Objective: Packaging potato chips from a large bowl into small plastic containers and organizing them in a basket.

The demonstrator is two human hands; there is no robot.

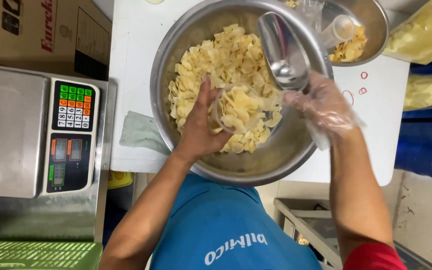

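Left hand (199,131) bare, fingers wrapped around a clear plastic cup (236,107) half full of chips, held low inside the big steel bowl (176,60) at the surface's near edge. Right hand (323,102), in a thin plastic glove, fingers closed on a metal scoop (283,50) above the cup. Smaller chip bowl (373,30) at the far right; weighing scale (36,135) off the left edge; green cloth (141,132) beside the bowl.

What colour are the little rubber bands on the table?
The rubber bands are red, seen in the head view.
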